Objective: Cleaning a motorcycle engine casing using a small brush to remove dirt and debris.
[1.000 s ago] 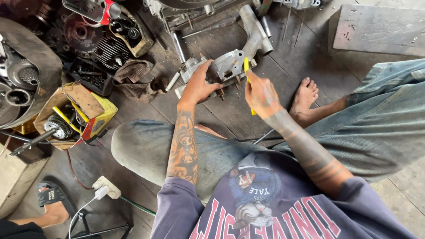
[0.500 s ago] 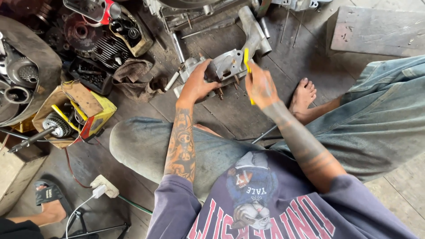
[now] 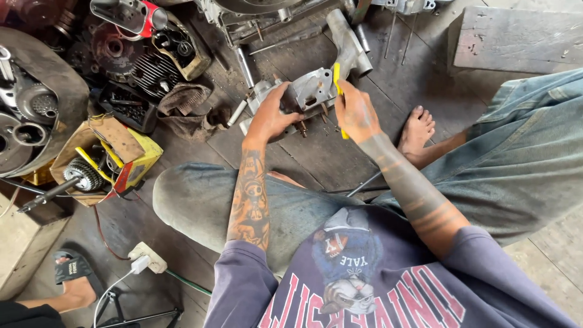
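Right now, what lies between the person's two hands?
In the head view, the grey metal engine casing fills the gap: the left hand grips it, and the right hand holds a yellow tool against it.

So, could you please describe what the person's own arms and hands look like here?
Both hands are bare, no gloves. The left hand leads to a forearm covered in dense dark figurative tattoos; the right hand also bears ink, and its forearm carries broad dark bands. Short purple sleeves of a printed T-shirt end above the elbows.
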